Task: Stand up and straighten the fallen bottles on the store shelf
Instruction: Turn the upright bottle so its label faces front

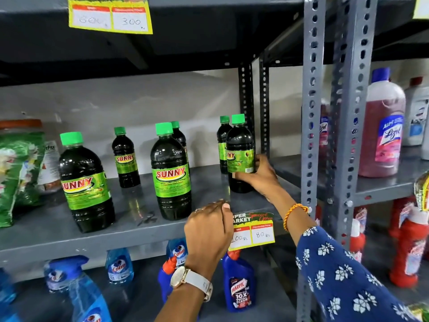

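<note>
Several dark Sunny bottles with green caps stand upright on the grey metal shelf (130, 205). My right hand (260, 175) grips the rightmost bottle (240, 145) around its green label, at the shelf's right end near the back post. Another small bottle (223, 138) stands right behind it. A large bottle (170, 173) is at the middle front, with one (180, 135) partly hidden behind it. Another large bottle (84, 182) stands front left and a small one (125, 156) farther back. My left hand (209, 231) rests with curled fingers on the shelf's front edge, holding nothing.
Green packets (18, 168) crowd the shelf's left end. A yellow price tag (254, 231) hangs on the front lip. Blue Colin spray bottles (119, 266) and a Harpic bottle (239, 282) fill the shelf below. Perforated grey uprights (312, 135) separate a right bay holding a pink Lizol bottle (383, 131).
</note>
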Available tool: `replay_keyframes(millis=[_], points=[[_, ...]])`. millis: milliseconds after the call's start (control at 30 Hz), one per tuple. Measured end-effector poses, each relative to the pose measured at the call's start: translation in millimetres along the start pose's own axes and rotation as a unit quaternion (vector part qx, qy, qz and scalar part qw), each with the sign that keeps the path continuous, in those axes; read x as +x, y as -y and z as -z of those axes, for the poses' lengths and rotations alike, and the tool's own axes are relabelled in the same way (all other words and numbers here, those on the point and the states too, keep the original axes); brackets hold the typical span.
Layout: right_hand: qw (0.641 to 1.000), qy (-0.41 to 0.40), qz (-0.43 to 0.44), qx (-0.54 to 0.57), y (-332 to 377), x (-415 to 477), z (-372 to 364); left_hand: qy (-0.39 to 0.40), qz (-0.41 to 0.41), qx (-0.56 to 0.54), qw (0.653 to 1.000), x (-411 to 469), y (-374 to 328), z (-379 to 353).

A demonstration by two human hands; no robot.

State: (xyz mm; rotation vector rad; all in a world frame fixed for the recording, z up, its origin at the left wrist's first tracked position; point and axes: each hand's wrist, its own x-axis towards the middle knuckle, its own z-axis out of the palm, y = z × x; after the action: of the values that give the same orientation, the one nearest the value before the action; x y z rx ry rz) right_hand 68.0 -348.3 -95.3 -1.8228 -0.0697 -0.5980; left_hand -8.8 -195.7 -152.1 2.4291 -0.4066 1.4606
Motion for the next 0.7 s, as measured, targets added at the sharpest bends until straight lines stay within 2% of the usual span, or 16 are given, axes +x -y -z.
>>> replay_keyframes(millis=[133,333,700], points=[[0.999,0.029,-0.013,0.040,-3.1,4.0,0.6,0.007,0.004,0.000,1.000,-2.3,-1.0,-0.4],[0.999,0.031,0.007,0.012,-0.4,-0.2,1.1,0.021,0.009,0.009,1.000,-2.6,-1.4,-0.3],[0.998,0.048,-0.012,0.028,-1.3,1.8,1.4,0.051,0.010,-0.008,0.999,-3.0,-0.4,1.0]])
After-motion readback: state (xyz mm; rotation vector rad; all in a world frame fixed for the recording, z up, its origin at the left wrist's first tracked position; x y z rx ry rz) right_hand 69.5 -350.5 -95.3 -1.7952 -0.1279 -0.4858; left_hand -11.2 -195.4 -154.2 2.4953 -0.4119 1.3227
